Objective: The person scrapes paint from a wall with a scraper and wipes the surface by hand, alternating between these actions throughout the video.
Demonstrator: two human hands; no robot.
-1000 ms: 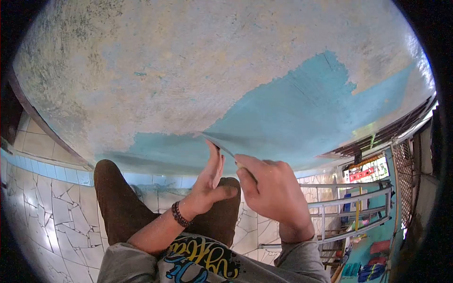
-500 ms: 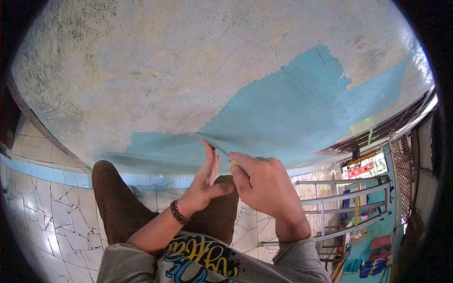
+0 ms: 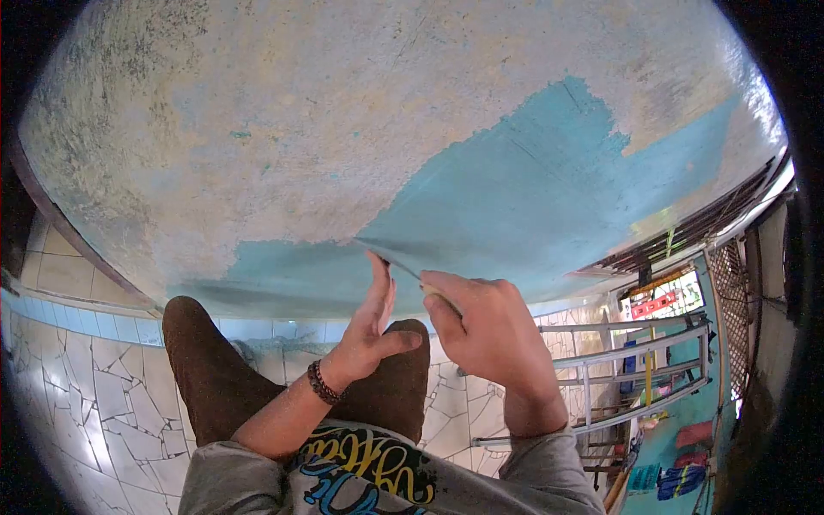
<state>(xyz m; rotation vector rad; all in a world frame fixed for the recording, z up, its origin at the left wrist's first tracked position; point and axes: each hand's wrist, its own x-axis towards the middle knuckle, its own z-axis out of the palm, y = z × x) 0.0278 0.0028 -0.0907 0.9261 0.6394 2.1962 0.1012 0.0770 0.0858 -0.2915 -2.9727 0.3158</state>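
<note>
Patchy blue wall (image 3: 506,189), tiled floor (image 3: 120,378); right grip (image 3: 489,330) pinches a thin tool (image 3: 407,269), long axis slanting up-left; left grip (image 3: 369,335) spread.

Holds left forearm (image 3: 283,422) angled forward and inward and left hand (image 3: 371,330) open, with fingers (image 3: 378,279) straight, close together, pointing away from the body, and left thumb (image 3: 400,343) out to the right. Holds right forearm (image 3: 534,412) forward, right hand (image 3: 485,326) curled in a grip, right thumb (image 3: 443,318) opposite index finger (image 3: 443,281).
</note>
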